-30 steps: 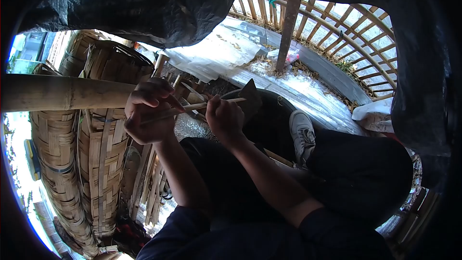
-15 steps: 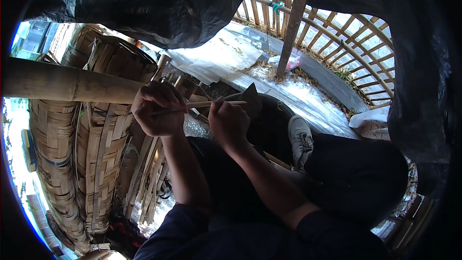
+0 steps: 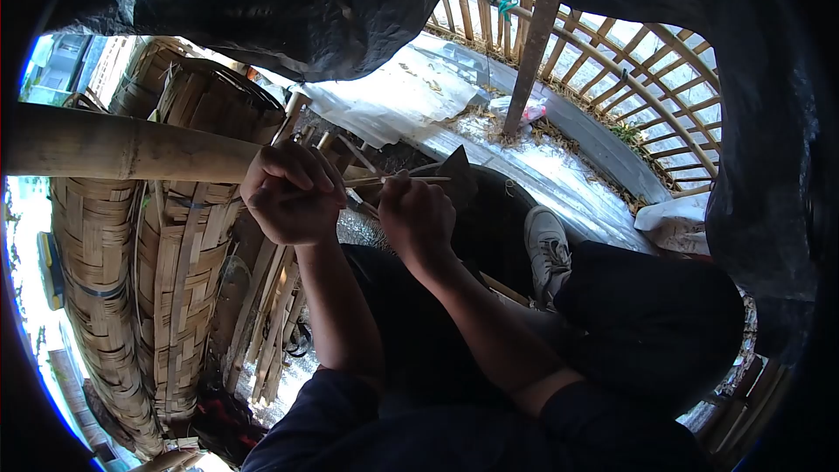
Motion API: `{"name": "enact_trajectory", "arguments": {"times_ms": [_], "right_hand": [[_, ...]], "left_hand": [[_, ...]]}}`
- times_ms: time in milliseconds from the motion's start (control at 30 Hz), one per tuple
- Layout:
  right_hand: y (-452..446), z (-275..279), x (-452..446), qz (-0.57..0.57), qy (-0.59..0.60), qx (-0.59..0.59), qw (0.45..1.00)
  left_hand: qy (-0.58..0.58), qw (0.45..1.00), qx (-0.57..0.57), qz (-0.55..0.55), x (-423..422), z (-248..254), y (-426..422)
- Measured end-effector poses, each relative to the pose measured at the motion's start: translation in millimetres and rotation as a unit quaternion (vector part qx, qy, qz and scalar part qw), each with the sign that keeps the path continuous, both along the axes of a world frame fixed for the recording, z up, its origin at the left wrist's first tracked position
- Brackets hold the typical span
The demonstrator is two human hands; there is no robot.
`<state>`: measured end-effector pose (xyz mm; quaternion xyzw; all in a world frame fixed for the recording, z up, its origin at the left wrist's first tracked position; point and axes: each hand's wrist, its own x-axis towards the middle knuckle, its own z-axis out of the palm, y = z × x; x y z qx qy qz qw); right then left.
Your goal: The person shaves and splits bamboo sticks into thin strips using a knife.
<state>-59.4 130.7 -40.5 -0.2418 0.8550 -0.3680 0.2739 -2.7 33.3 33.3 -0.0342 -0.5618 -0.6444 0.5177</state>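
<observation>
My right hand [image 3: 417,217] is closed on a thin bamboo strip [image 3: 433,178], whose pale end sticks out past the fingers to the right. Close by on the left, my left hand [image 3: 293,195] is curled shut with its knuckles up. It appears to grip the same strip, though its fingers hide most of what they hold. Just beyond my right hand stands a dark, pointed flat piece [image 3: 458,173]; its kind is unclear.
A thick bamboo pole [image 3: 131,147] reaches in from the left above tall woven bamboo baskets [image 3: 96,253]. Split bamboo pieces [image 3: 275,332] lean beside them. Black plastic sheeting [image 3: 262,9] hangs overhead. Ahead are a brown post [image 3: 537,44], a bamboo lattice [image 3: 647,87] and my shoe [image 3: 547,249].
Half a second ago the strip showed plainly between both hands; now less of it is visible there. My left hand has turned slightly, and both hands have shifted only a little.
</observation>
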Motion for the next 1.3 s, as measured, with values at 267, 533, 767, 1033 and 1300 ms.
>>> {"name": "enact_trajectory", "arguments": {"times_ms": [267, 533, 767, 1033, 1300], "right_hand": [[7.0, 21.5, 10.9, 0.027, 0.096, -0.072, 0.992], [1.9, 4.7, -0.4, -0.007, 0.023, -0.035, 0.999], [-3.7, -42.9, -1.2, -0.056, 0.094, -0.053, 0.993], [-3.6, -38.6, 0.1, -0.081, 0.146, -0.055, 0.984], [3.7, -34.8, 5.2, -0.056, 0.159, -0.043, 0.985]], "left_hand": [[0.04, 0.999, 0.012, 0.008, -0.8, -4.4, -9.1], [0.012, 0.999, 0.013, 0.039, 5.7, -7.4, -10.3], [0.001, 0.999, 0.021, 0.044, 3.6, -3.9, 0.3], [-0.007, 0.999, 0.005, 0.033, -0.7, -3.6, 4.9], [-0.005, 0.998, 0.016, 0.067, 0.7, -4.4, 2.5]]}}
